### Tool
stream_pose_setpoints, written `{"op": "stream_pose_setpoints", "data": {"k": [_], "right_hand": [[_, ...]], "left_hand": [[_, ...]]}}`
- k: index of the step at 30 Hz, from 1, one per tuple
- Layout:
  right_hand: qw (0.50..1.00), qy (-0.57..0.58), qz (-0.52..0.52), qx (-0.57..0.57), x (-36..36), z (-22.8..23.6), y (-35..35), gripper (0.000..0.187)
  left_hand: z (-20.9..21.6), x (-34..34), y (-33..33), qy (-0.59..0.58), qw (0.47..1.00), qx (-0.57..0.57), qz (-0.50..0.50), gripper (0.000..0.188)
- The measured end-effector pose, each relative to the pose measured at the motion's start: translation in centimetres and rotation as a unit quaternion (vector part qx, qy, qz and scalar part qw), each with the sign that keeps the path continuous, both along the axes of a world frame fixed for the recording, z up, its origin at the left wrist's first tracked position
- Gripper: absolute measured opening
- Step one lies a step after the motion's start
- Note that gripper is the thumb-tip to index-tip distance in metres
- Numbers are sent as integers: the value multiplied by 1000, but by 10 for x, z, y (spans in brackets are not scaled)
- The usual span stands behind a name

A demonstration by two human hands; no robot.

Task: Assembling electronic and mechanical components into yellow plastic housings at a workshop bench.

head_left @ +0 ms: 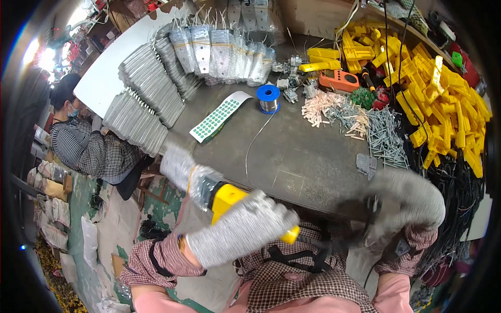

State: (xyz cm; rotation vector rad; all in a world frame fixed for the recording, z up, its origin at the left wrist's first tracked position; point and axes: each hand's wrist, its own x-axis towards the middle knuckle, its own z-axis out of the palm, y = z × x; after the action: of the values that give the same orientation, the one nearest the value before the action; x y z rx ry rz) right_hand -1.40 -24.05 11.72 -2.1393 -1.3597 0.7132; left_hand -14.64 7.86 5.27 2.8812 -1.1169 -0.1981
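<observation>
My left hand (245,227), in a grey knit glove, is closed around the yellow handle of a tool (227,201). The tool has a dark collar, and its front end is wrapped in clear plastic with an orange band. It is held tilted over the table's front edge, its wrapped end up to the left. A black cord (326,243) runs from the handle's lower end toward my right hand (407,201). That hand, also gloved in grey, is blurred by motion and curls around the dark cord at the table's right front.
Stacked grey flat pieces (151,78) and plastic-bagged parts (209,49) line the back left. A green-dotted sticker sheet (222,116) and a blue wire spool (268,98) lie mid-table. Screws (386,138) and yellow shells (449,109) are heaped right. A person (86,135) sits left.
</observation>
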Motion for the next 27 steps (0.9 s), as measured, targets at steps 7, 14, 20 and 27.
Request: {"op": "stream_pose_setpoints", "data": {"k": [7, 14, 20, 27], "right_hand": [[849, 401, -197, 282, -70, -79, 48, 70], [518, 577, -136, 616, -33, -39, 56, 40], [512, 490, 8, 706, -32, -37, 53, 47], [426, 573, 310, 628, -10, -71, 18, 39]], "left_hand": [[26, 11, -65, -366, 912, 77, -166, 38], [-45, -9, -104, 8, 779, -623, 61, 85], [-152, 23, -140, 320, 768, -545, 104, 52], [-126, 46, -98, 175, 881, -430, 94, 42]]}}
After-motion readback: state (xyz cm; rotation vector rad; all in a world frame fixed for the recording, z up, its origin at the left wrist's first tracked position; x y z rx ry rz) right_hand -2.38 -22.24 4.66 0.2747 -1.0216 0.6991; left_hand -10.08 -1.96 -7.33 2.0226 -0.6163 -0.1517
